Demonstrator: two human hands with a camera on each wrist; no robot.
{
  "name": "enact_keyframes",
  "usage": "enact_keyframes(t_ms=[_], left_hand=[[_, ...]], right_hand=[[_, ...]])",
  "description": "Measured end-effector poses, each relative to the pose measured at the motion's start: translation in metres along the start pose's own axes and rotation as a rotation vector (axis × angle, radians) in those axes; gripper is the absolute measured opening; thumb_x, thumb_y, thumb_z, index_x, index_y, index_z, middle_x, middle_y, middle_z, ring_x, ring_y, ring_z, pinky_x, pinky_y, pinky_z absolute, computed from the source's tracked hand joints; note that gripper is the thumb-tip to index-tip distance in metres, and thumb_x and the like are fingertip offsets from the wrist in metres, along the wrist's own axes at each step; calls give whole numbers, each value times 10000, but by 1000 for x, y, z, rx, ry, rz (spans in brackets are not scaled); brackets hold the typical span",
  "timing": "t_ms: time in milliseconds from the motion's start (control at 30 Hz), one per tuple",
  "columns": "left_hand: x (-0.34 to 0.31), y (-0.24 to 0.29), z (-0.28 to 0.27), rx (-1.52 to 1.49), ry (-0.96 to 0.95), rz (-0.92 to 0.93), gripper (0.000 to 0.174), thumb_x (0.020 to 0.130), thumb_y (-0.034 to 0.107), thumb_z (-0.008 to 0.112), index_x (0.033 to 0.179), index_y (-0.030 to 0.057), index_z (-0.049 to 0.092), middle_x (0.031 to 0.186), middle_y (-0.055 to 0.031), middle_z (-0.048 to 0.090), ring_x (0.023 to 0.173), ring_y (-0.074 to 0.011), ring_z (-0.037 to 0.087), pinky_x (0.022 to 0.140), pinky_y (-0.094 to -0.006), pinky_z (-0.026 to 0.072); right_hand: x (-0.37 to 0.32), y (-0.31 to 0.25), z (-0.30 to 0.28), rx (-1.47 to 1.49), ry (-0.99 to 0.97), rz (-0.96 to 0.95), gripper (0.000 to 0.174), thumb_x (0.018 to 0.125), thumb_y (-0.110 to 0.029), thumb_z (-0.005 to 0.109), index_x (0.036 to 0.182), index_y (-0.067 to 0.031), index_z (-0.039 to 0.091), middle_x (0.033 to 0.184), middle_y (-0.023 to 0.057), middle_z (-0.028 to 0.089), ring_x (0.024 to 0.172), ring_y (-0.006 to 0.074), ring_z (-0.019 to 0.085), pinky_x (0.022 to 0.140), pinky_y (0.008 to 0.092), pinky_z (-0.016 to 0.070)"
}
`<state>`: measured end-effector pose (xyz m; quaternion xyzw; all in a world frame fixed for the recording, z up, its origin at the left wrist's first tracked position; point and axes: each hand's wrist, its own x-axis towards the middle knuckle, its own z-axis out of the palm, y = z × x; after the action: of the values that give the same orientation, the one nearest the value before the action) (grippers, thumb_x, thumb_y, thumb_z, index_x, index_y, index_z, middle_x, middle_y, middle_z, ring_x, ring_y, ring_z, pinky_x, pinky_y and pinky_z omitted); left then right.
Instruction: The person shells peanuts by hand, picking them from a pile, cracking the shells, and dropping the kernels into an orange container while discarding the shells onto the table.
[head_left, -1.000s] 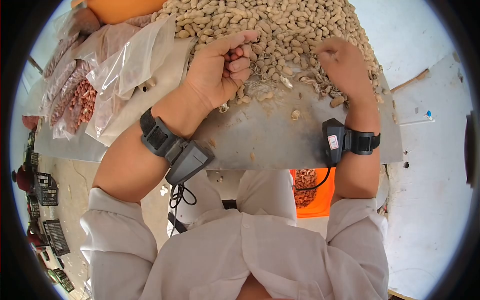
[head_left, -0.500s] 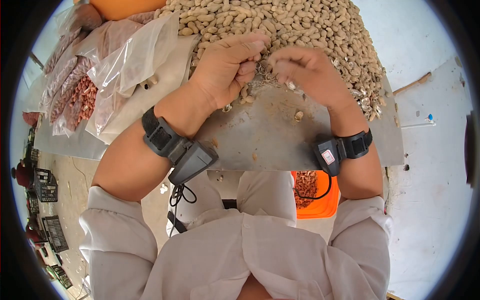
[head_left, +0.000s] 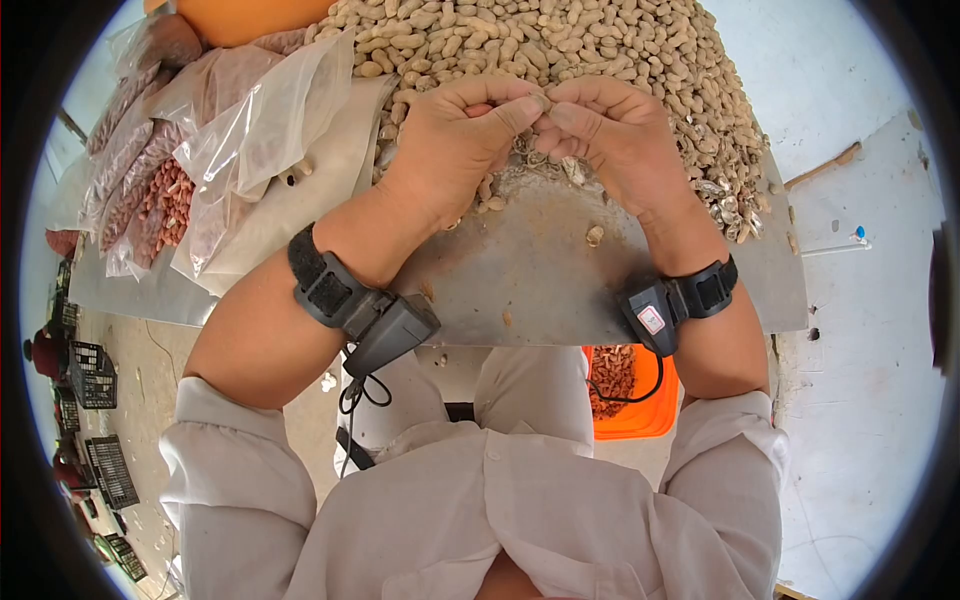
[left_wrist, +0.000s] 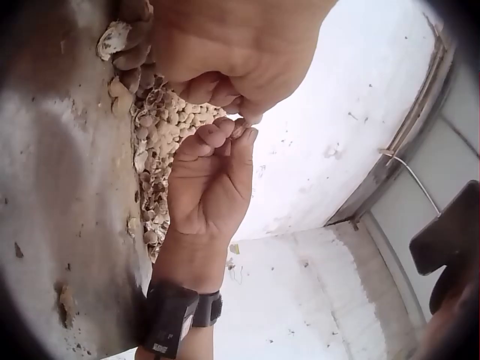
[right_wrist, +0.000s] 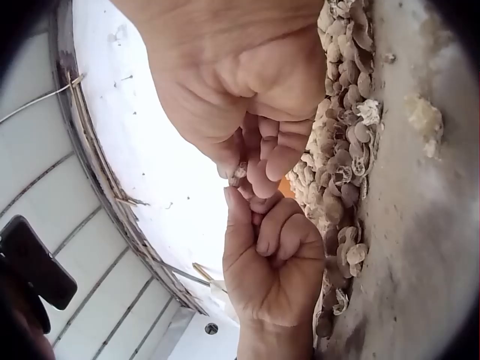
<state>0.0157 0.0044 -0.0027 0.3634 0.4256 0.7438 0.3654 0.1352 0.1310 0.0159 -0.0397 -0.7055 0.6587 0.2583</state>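
My left hand [head_left: 450,150] and right hand [head_left: 635,145] meet fingertip to fingertip over the near edge of the heap of unshelled peanuts [head_left: 620,50]. Between the thumbs and forefingers they pinch a peanut [right_wrist: 239,172], small and mostly covered by the fingers. The left hand's other fingers curl inward, and a reddish peanut kernel [right_wrist: 257,219] shows among them in the right wrist view. In the left wrist view the right hand [left_wrist: 206,191] has its thumb and fingertips against the left hand's. Broken peanut shells [head_left: 735,205] lie near the right wrist.
Clear plastic bags [head_left: 250,130] of red kernels lie on the left of the metal table [head_left: 500,270]. An orange container [head_left: 250,15] stands behind them. Below the table's front edge sits an orange basin [head_left: 640,415] with reddish kernels. Black crates [head_left: 112,470] stand on the floor at left.
My right hand has come left from the shells at the heap's right edge to the left hand, and now pinches the peanut with it. The left hand has turned slightly and shifted a little right.
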Motion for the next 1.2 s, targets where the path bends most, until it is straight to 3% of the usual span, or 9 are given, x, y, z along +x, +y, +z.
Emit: enact_keyframes(t_ms=[133,433,533,633,833,933,1133,1200], left_hand=[[-1,2,0,119,-2,45,160,842,110,619,965,8,603,666,42,520,516,-24,370,452,-167,287],[0,-5,-1,326,13,146,125,865,121,583,937,22,607,669,66,524,526,5,372,449,-151,279],[0,-8,0,356,70,173,117,826,106,609,870,-3,619,656,55,527,594,-17,434,518,-175,366],[-2,-7,1,240,59,157,104,834,97,596,861,-3,607,656,50,521,586,-19,432,506,-181,361],[-3,-4,1,-101,-20,52,124,872,102,547,922,-3,587,701,9,551,539,-42,428,469,-194,337],[-3,-1,5,-166,-30,24,125,904,114,507,956,22,574,696,32,519,505,-32,338,463,-179,269],[-1,1,4,-313,-61,-74,135,910,111,488,968,16,564,740,17,518,517,-38,351,460,-169,273],[0,1,2,-340,-69,-106,120,909,115,487,927,17,554,739,6,514,512,-41,351,450,-169,273]], right_hand=[[-2,-4,5,-279,65,-9,186,821,-106,629,931,44,618,774,80,645,650,123,626,580,221,503],[-7,-2,13,-550,127,-83,140,787,-128,650,836,3,640,654,59,621,589,71,585,534,202,449],[-7,6,16,-613,195,-177,144,778,-144,659,811,-6,640,640,63,615,568,63,569,523,203,442],[-9,2,20,-619,199,-137,131,790,-129,640,813,-1,639,646,58,621,569,77,569,503,209,431],[-4,10,16,76,141,6,147,829,-121,611,886,13,631,719,59,634,594,124,595,528,214,438],[-3,11,14,216,127,40,178,837,-129,611,935,20,617,765,69,638,626,130,605,563,211,449],[-1,13,14,205,90,-62,163,824,-80,621,948,26,611,823,74,644,693,127,611,587,215,458],[-2,11,15,53,96,-121,155,820,-49,617,950,34,607,820,71,642,698,121,611,595,216,466]])
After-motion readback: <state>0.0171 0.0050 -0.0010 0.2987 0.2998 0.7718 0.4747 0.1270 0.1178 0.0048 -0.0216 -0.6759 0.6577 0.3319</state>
